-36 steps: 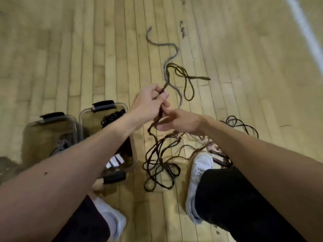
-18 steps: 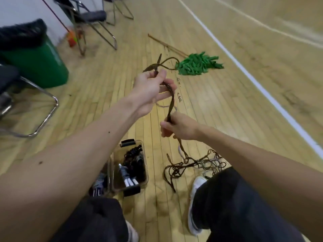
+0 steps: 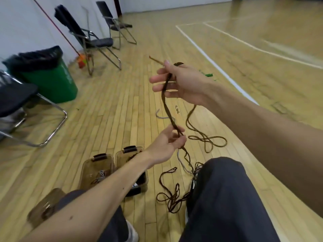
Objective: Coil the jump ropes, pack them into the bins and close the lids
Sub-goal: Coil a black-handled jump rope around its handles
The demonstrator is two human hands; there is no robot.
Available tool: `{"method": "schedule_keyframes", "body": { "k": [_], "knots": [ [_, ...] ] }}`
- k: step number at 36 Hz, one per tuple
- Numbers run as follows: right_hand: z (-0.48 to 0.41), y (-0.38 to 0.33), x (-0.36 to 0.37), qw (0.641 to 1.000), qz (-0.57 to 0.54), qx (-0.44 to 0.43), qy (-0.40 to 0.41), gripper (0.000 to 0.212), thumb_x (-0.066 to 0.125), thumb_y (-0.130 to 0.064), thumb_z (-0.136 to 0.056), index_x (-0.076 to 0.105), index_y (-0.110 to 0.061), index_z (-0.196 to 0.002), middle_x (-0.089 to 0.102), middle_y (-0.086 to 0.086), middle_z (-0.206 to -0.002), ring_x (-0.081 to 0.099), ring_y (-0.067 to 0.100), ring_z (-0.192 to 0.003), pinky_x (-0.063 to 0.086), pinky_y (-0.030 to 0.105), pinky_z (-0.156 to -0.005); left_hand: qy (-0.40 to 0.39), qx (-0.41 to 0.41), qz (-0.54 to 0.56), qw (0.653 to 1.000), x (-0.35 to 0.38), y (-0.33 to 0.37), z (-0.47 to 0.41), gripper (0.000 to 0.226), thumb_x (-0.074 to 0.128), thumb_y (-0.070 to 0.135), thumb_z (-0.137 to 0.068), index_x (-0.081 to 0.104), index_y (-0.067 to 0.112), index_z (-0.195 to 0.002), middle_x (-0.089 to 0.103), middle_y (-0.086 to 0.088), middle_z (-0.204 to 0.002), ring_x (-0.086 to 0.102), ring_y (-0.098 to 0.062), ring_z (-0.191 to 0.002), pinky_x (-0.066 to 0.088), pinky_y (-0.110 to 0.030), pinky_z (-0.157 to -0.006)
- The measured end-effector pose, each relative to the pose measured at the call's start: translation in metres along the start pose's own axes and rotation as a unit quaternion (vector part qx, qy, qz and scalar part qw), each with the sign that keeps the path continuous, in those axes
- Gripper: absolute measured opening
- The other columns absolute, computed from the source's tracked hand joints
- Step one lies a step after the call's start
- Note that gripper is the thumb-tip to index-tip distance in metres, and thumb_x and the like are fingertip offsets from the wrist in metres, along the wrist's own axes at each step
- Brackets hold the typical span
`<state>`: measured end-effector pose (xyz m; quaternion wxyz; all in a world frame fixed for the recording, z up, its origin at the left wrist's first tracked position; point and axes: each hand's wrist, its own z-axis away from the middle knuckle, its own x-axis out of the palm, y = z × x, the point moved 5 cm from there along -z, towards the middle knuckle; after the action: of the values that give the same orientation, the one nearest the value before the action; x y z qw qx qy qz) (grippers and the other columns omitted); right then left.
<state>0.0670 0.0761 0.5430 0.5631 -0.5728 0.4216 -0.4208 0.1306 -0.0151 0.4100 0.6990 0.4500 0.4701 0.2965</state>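
A pale wooden gym floor [image 3: 122, 110] with white court lines [image 3: 209, 56] carries everything here, and a person sits on it with both knees in dark trousers [image 3: 227, 198] at the near edge of the view. By the left knee a clear lid [image 3: 45, 205] lies flat on the floor. Just beyond it two clear bins [image 3: 95, 170] with black latches stand side by side, touching, both open; the left one holds a small grey bundle, and the left forearm covers most of the right one. Between the bins and the right leg, loose loops of the brown jump rope [image 3: 165, 102] lie tangled on the floor, with a grey rope [image 3: 181, 163] running through them. From that heap the brown rope rises to the left hand [image 3: 166, 144], whose thumb and fingers [image 3: 180, 139] pinch it. Above, the strand climbs to the right hand [image 3: 185, 82], held higher and farther out. There the fingers [image 3: 153, 79] are straight and spread, the thumb points up, and the rope lies across them and over the hand. A second length drops from the wrist side to more loops on the floor. Farther off to the left stand a green waste bin [image 3: 50, 79] with a black liner and folding chairs [image 3: 97, 41] along the white wall.
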Motion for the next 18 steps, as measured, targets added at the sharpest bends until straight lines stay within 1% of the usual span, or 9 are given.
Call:
{"method": "schedule_keyframes", "body": {
  "k": [2, 4, 7, 9, 10, 12, 14, 16, 18],
  "knots": [
    [0.000, -0.001, -0.002, 0.999, -0.040, 0.004, 0.008, 0.034, 0.039, -0.038, -0.109, 0.059, -0.011, -0.116, 0.078, 0.003, -0.102, 0.075, 0.016, -0.089, 0.054, 0.029, -0.071, 0.028, 0.004, 0.010, 1.000, -0.002, 0.003, 0.000, 0.008, 0.053, 0.021, -0.103, 0.057, 0.015, -0.107, 0.073, -0.007, -0.101, 0.070, -0.013, -0.090, 0.056, -0.032, -0.083],
    [0.002, 0.002, -0.008, 0.999, -0.043, -0.008, 0.018, 0.041, 0.044, -0.044, -0.105, 0.058, -0.009, -0.120, 0.077, 0.003, -0.109, 0.073, 0.015, -0.098, 0.056, 0.027, -0.073, 0.048, -0.013, 0.043, 0.998, -0.006, 0.010, 0.000, 0.011, 0.049, 0.019, -0.105, 0.057, 0.014, -0.098, 0.074, -0.010, -0.093, 0.073, -0.024, -0.088, 0.061, -0.040, -0.082],
    [0.014, 0.029, -0.016, 0.994, 0.107, -0.011, 0.014, 0.076, 0.051, -0.069, -0.089, 0.055, -0.008, -0.134, 0.065, 0.001, -0.132, 0.064, 0.013, -0.115, 0.055, 0.024, -0.082, 0.086, -0.014, 0.058, 0.995, -0.023, 0.026, 0.004, 0.009, 0.048, 0.019, -0.105, 0.055, 0.016, -0.100, 0.074, -0.011, -0.091, 0.075, -0.023, -0.079, 0.062, -0.036, -0.072],
    [0.027, 0.064, -0.016, 0.980, 0.192, 0.019, -0.040, 0.104, 0.060, -0.082, -0.072, 0.046, -0.012, -0.147, 0.054, 0.000, -0.145, 0.056, 0.010, -0.122, 0.050, 0.026, -0.093, 0.113, 0.005, 0.071, 0.991, -0.038, 0.037, 0.008, 0.009, 0.048, 0.021, -0.105, 0.056, 0.016, -0.105, 0.074, -0.009, -0.092, 0.076, -0.020, -0.076, 0.060, -0.028, -0.063],
    [0.034, 0.086, -0.015, 0.972, 0.217, 0.042, -0.080, 0.105, 0.065, -0.080, -0.070, 0.044, -0.014, -0.149, 0.053, -0.002, -0.145, 0.054, 0.009, -0.123, 0.047, 0.028, -0.098, 0.126, 0.014, 0.087, 0.988, -0.046, 0.043, 0.009, 0.012, 0.048, 0.022, -0.104, 0.057, 0.015, -0.107, 0.074, -0.009, -0.092, 0.076, -0.021, -0.076, 0.058, -0.027, -0.061],
    [0.052, 0.125, -0.006, 0.947, 0.255, 0.101, -0.169, 0.082, 0.071, -0.062, -0.080, 0.047, -0.018, -0.145, 0.054, -0.009, -0.139, 0.054, 0.006, -0.121, 0.044, 0.028, -0.102, 0.148, 0.026, 0.159, 0.976, -0.059, 0.051, 0.008, 0.019, 0.048, 0.022, -0.104, 0.059, 0.007, -0.108, 0.074, -0.012, -0.088, 0.075, -0.024, -0.077, 0.057, -0.027, -0.061],
    [0.066, 0.156, 0.006, 0.919, 0.308, 0.123, -0.215, 0.062, 0.070, -0.044, -0.091, 0.049, -0.018, -0.143, 0.057, -0.010, -0.134, 0.055, 0.002, -0.116, 0.043, 0.024, -0.101, 0.158, 0.023, 0.264, 0.951, -0.070, 0.057, 0.004, 0.025, 0.047, 0.021, -0.105, 0.056, -0.002, -0.111, 0.073, -0.014, -0.083, 0.074, -0.024, -0.073, 0.057, -0.025, -0.060],
    [0.069, 0.173, 0.020, 0.913, 0.324, 0.103, -0.224, 0.037, 0.064, -0.034, -0.098, 0.060, -0.017, -0.130, 0.067, -0.011, -0.116, 0.061, -0.007, -0.102, 0.047, 0.021, -0.095, 0.162, 0.016, 0.344, 0.925, -0.077, 0.061, -0.001, 0.029, 0.048, 0.021, -0.104, 0.054, -0.005, -0.114, 0.074, -0.015, -0.081, 0.071, -0.020, -0.071, 0.057, -0.023, -0.061],
    [0.067, 0.172, 0.031, 0.925, 0.309, 0.089, -0.203, 0.024, 0.057, -0.032, -0.102, 0.067, -0.015, -0.115, 0.070, -0.004, -0.104, 0.065, 0.003, -0.099, 0.052, 0.026, -0.092, 0.163, 0.017, 0.393, 0.905, -0.082, 0.065, -0.005, 0.033, 0.049, 0.023, -0.104, 0.055, -0.007, -0.116, 0.074, -0.016, -0.082, 0.069, -0.017, -0.068, 0.057, -0.020, -0.062]
  ]
}}
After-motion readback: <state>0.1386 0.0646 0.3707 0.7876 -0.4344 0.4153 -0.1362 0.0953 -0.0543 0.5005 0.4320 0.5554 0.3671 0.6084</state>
